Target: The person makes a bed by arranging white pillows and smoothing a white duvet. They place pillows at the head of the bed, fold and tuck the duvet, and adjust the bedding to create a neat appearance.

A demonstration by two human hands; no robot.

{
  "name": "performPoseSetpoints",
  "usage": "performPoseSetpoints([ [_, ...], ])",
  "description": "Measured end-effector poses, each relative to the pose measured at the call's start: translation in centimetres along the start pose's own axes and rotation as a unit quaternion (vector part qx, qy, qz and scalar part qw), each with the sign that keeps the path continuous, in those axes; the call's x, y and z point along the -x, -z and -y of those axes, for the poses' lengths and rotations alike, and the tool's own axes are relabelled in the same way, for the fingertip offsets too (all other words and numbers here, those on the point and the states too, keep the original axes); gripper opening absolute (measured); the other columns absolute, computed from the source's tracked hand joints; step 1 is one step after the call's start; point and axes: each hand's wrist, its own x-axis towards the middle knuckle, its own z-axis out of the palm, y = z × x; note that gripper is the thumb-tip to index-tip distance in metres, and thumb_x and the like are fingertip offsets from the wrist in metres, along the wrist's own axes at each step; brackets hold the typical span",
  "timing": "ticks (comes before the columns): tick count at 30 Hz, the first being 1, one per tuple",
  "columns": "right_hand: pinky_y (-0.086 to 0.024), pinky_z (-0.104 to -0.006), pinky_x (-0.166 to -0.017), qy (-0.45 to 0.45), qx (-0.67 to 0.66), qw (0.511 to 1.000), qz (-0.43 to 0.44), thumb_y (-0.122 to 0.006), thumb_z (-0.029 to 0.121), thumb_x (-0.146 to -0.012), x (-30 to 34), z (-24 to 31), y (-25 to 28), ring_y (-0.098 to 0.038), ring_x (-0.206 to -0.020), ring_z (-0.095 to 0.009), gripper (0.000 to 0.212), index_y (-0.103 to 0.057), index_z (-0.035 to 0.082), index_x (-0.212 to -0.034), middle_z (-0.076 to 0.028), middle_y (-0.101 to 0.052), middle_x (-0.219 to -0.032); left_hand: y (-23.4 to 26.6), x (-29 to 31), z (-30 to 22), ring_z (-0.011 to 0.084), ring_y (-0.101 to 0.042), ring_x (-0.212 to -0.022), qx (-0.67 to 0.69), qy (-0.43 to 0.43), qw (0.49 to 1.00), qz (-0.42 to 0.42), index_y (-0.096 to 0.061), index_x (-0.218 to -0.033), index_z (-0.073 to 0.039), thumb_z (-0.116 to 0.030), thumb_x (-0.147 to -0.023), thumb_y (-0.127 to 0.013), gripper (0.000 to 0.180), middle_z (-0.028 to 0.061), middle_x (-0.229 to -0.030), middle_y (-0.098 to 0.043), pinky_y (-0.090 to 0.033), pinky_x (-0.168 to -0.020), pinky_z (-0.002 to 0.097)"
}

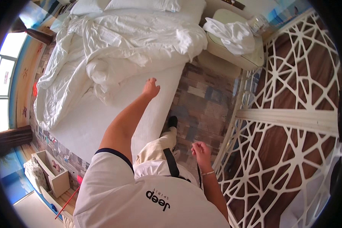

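My left hand [151,89] reaches out over the near side of the bed, its fingers loosely bent and apart, with nothing seen in it. Below and beyond it lies the smooth white sheet [148,114] on the mattress. A rumpled white duvet [117,45] is heaped across the far and left parts of the bed, just ahead of that hand. My right hand [201,152] hangs at my right side above the floor, fingers half curled and apart, holding nothing I can see. A light band circles its wrist, and a thin black cord runs beside it.
White pillows [142,4] lie at the bed's far end. A bedside cabinet [250,57] carries a bunched white cloth [231,34]. To the right stands a white lattice screen [288,114]. Patterned flooring [201,95] runs between. An open box [51,171] sits lower left.
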Motion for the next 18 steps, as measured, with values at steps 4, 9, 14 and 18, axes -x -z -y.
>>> performPoseSetpoints([
  [4, -0.047, -0.0224, -0.059, 0.004, 0.038, 0.998, 0.055, -0.062, 0.017, -0.094, -6.5, 6.6, -2.7, -0.054, -0.063, -0.007, 0.015, -0.061, 0.002, -0.093, -0.002, -0.061, -0.075, 8.7, -5.9, -5.7, 0.0387, -0.052, -0.118, -0.096, -0.019, 0.995, 0.022, -0.052, -0.122, -0.004, -0.012, -0.080, -0.065, 0.045, 0.0200, -0.128, -0.051, -0.046, -0.096, 0.0459],
  [9, -0.047, -0.0215, -0.060, 0.018, 0.113, 0.983, 0.144, -0.062, 0.018, -0.094, -13.9, 11.4, -4.4, -0.055, -0.064, -0.006, 0.016, -0.061, 0.002, -0.092, -0.002, -0.062, -0.075, 11.5, -11.4, -3.7, 0.0326, -0.030, -0.140, -0.373, -0.123, 0.919, 0.034, -0.046, -0.135, -0.010, -0.008, -0.082, -0.063, 0.057, 0.0141, -0.148, -0.037, -0.029, -0.112, 0.0469],
  [14, -0.047, -0.0220, -0.060, -0.013, 0.204, 0.957, 0.204, -0.062, 0.018, -0.093, -21.1, 14.7, -6.0, -0.056, -0.064, -0.007, 0.016, -0.062, 0.002, -0.092, -0.003, -0.064, -0.076, 14.0, -14.9, -0.1, 0.0287, -0.015, -0.147, -0.458, -0.065, 0.882, 0.093, -0.043, -0.140, -0.012, -0.010, -0.085, -0.059, 0.057, 0.0097, -0.155, -0.028, -0.015, -0.118, 0.0489],
  [18, -0.047, -0.0228, -0.059, -0.049, 0.250, 0.925, 0.283, -0.063, 0.018, -0.092, -27.0, 18.3, -8.9, -0.056, -0.062, -0.007, 0.016, -0.062, 0.002, -0.091, -0.003, -0.064, -0.075, 12.8, -16.4, 3.4, 0.0276, -0.016, -0.147, -0.454, -0.033, 0.884, 0.111, -0.047, -0.135, -0.010, -0.017, -0.088, -0.053, 0.048, 0.0076, -0.153, -0.032, -0.015, -0.118, 0.0514],
])
